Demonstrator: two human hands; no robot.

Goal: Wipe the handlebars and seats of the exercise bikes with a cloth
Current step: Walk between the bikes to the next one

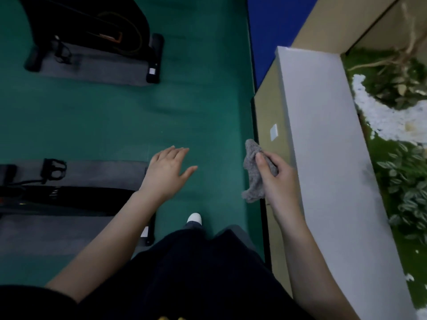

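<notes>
Your right hand (pixel 277 179) holds the grey cloth (pixel 253 174). Its grip is closed round the bunched middle, with the thumb pressed across the front, so loose ends stick out above and below the fist. Bunched like that, the cloth looks carried rather than spread for wiping, which would suit a walk between machines. It hangs in the air just beside the tan wall panel (pixel 268 112) and touches no bike. Your left hand (pixel 166 172) is wide, fingers straight and slightly spread, palm down over the green floor (pixel 196 107), and it holds nothing. It seems free to balance you or to steady a handlebar.

Both exercise bikes stand to your left, and only their low parts show: the black frame of the near bike (pixel 69 197) and the base of the far bike (pixel 92 26). Each rests on a grey mat (pixel 97 72), probably to spare the floor. No handlebar or seat is in view, so you cannot tell how much is wiped. Your white shoe (pixel 194 218) points along the aisle between the bikes and the white ledge (pixel 323 135) of a planter.

A small white sticker (pixel 152 71) sits on the end of the far bike's foot, and the near bike has a similar one; both are too blurred to read. The white plate (pixel 274 132) on the tan panel shows no writing, and no brand is legible.
</notes>
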